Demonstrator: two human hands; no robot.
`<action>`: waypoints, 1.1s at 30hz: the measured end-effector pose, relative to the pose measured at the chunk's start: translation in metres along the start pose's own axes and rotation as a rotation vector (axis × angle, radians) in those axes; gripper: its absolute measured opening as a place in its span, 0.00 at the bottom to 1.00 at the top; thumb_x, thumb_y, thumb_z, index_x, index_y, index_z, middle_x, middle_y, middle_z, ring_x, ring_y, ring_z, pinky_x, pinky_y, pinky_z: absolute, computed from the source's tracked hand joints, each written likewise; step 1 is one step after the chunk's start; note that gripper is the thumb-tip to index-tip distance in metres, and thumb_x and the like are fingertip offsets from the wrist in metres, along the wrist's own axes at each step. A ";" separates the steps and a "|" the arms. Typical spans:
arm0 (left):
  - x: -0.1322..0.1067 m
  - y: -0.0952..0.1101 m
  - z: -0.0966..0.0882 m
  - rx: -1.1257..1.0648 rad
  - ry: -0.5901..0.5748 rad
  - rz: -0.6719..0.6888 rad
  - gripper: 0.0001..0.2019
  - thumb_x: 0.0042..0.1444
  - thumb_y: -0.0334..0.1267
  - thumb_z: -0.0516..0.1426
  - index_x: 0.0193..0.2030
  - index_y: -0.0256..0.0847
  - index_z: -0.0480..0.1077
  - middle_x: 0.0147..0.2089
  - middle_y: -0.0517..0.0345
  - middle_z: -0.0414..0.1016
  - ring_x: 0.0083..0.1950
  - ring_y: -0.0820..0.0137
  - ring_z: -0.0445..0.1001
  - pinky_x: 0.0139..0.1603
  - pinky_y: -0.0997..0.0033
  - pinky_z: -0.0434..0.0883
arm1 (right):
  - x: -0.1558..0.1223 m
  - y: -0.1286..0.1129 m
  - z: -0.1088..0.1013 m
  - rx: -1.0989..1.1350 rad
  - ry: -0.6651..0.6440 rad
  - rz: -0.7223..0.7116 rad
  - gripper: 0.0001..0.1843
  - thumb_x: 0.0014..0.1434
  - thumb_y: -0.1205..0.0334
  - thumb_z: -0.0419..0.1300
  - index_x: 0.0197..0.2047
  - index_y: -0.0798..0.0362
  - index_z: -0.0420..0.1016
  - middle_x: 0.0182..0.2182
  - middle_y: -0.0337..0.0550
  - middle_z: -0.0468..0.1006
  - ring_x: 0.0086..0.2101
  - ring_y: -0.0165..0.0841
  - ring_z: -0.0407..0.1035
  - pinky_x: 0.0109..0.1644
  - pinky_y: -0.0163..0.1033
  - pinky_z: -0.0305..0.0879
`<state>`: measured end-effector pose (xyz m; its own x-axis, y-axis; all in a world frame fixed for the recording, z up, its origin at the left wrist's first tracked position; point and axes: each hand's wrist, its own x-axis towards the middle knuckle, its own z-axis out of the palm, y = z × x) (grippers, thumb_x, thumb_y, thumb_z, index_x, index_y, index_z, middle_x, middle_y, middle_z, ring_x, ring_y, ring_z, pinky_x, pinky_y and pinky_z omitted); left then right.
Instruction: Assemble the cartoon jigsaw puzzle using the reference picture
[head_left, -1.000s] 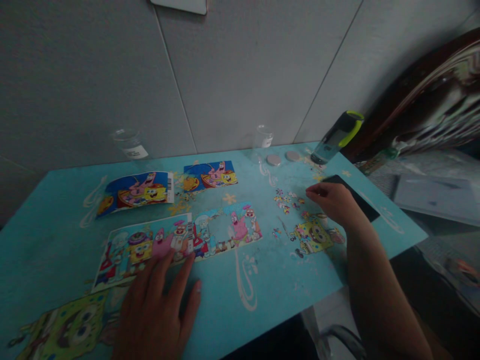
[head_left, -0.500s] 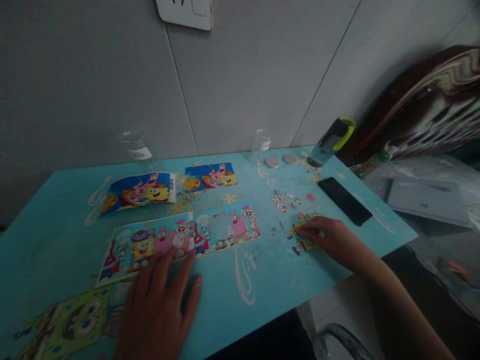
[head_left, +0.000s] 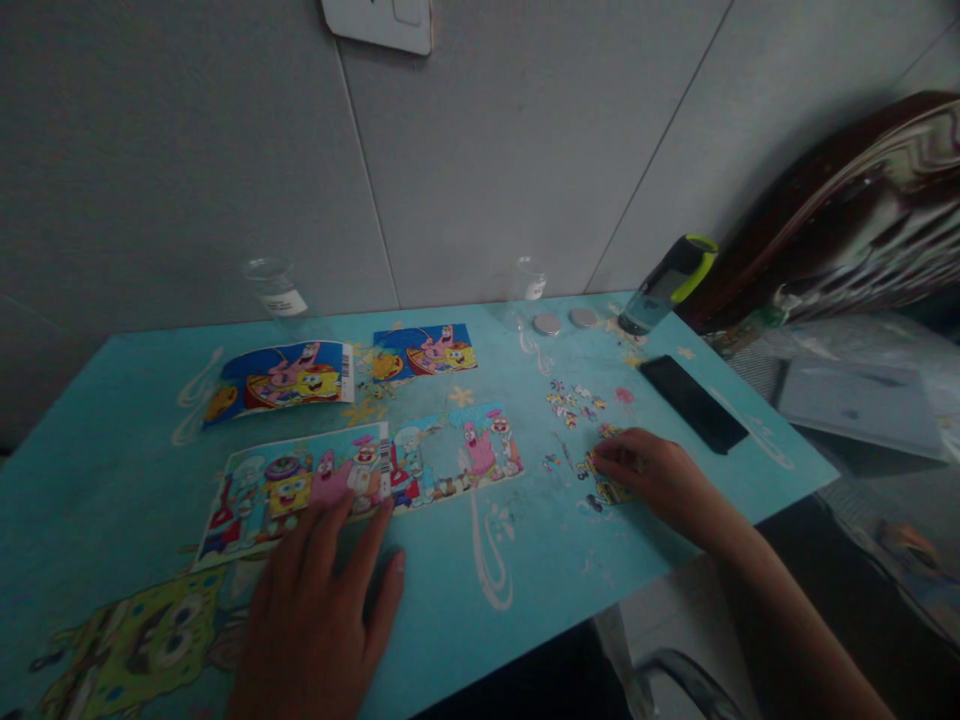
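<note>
My left hand (head_left: 319,600) lies flat with fingers spread, its fingertips on the lower edge of a cartoon picture sheet (head_left: 251,490). Right beside that sheet is a partly assembled jigsaw puzzle (head_left: 487,455), with a gap in its middle where the blue table shows. My right hand (head_left: 660,475) rests farther right, thumb and fingers pinched together low over a yellow cartoon print on the table. Whatever the fingertips hold is hidden. Several loose puzzle pieces (head_left: 571,403) lie beyond that hand, and a smaller cluster of pieces (head_left: 552,463) sits to its left.
At the back stand two clear jars (head_left: 281,300) (head_left: 529,285), two round lids (head_left: 547,324) and a drink bottle (head_left: 667,285). A black phone (head_left: 694,403) lies on the right. Behind are a blue picture sheet (head_left: 281,380) and a matching puzzle (head_left: 425,352).
The view has shifted very slightly. My left hand stays put, and my right hand keeps its pinch over nearly the same spot.
</note>
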<state>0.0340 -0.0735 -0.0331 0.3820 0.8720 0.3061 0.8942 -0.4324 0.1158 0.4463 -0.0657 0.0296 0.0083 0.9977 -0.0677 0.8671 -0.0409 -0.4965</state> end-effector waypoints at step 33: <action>0.002 0.005 -0.003 -0.024 0.029 -0.006 0.25 0.67 0.48 0.53 0.67 0.43 0.66 0.72 0.41 0.59 0.74 0.42 0.56 0.70 0.34 0.61 | 0.023 0.034 -0.002 -0.073 0.153 0.058 0.20 0.64 0.47 0.61 0.54 0.47 0.82 0.46 0.48 0.81 0.41 0.41 0.77 0.46 0.46 0.72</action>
<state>0.0382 -0.0748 -0.0289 0.3693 0.8679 0.3322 0.8905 -0.4327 0.1407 0.4773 -0.0440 0.0132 0.1302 0.9906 0.0414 0.8969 -0.0999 -0.4308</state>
